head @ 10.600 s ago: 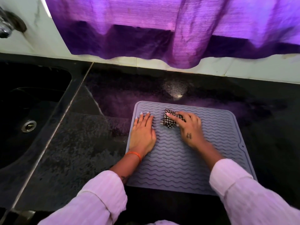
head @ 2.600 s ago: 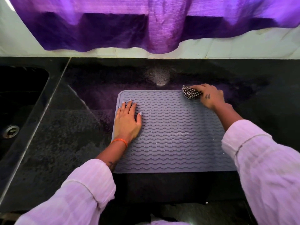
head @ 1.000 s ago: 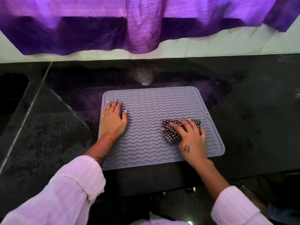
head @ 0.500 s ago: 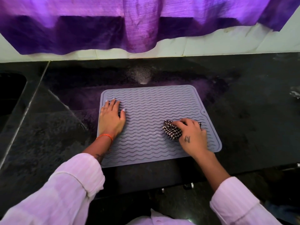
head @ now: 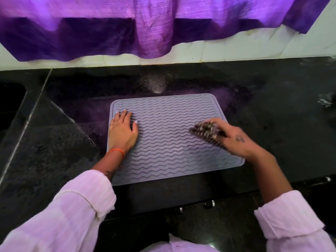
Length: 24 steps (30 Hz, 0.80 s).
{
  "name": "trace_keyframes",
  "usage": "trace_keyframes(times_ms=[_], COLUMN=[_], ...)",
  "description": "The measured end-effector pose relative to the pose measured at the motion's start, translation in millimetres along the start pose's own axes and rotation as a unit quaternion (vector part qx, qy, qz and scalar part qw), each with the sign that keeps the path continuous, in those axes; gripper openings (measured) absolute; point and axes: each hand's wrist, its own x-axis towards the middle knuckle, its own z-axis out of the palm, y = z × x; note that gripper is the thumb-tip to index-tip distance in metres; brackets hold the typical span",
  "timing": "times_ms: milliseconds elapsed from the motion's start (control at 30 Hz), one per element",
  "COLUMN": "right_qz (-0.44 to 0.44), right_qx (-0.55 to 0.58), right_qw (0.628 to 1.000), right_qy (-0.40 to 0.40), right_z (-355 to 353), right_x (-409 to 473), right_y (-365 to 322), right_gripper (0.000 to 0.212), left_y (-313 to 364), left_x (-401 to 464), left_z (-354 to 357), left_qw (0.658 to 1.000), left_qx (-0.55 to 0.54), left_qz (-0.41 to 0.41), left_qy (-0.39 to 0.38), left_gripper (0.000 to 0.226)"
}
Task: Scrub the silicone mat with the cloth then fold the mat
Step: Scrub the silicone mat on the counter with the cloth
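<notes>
Both my hands are on the mat (head: 169,142): left hand (head: 122,132) pressed flat, fingers straight, while my right hand (head: 231,139) clutches the bunched checked cloth (head: 205,132) against it.

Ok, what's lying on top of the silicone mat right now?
The left hand rests flat on the silicone mat near its left edge. The right hand holds the checkered cloth against its right side. The mat beneath both is hidden.
</notes>
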Motion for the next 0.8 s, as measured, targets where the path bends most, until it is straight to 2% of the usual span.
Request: trace_keyframes(times_ms=[67, 133, 267, 333, 400, 467, 533, 567, 633, 800], right_qz=[-0.003, -0.021, -0.042, -0.038, -0.018, -0.008, -0.050, -0.065, -0.058, -0.040], right_qx=[0.044, 0.043, -0.053, -0.100, -0.142, -0.215, -0.275, -0.294, -0.324, -0.339], right_qw=[0.998, 0.998, 0.995, 0.989, 0.987, 0.976, 0.956, 0.949, 0.941, 0.940], right_qy=[0.047, 0.045, -0.077, -0.105, -0.072, 0.009, 0.083, 0.093, 0.073, 0.032], right_z=[-12, -15, -5, 6, 18, 30, 42, 48, 61, 67], right_x=[-3, 0, 21, 34, 41, 39, 29, 23, 13, 19], right_y=[0, 0, -1, 0, 0, -2, -3, 0, 9, 22], right_gripper=[0.035, 0.033, 0.034, 0.035, 0.038, 0.040, 0.039, 0.040, 0.050, 0.049], left_y=[0, 0, 0, 0, 0, 0, -1, -1, -2, -2], left_x=[0, 0, 0, 0, 1, 1, 1, 1, 1, 1], left_z=[0, 1, 1, 1, 1, 1, 1, 1, 2, 2], left_qw=[1.000, 1.000, 1.000, 1.000, 1.000, 1.000, 1.000, 1.000, 1.000, 1.000], left_qx=[0.002, 0.002, 0.003, 0.001, -0.002, 0.000, 0.001, 0.000, -0.002, 0.000], left_qz=[-0.001, -0.002, -0.003, -0.003, -0.003, -0.002, -0.001, 0.000, 0.001, 0.001], left_qy=[-0.001, 0.000, 0.001, 0.001, 0.002, 0.002, 0.002, 0.001, 0.002, 0.003], left_gripper=[0.051, 0.051, 0.051, 0.051, 0.051, 0.051, 0.051, 0.051, 0.051, 0.051])
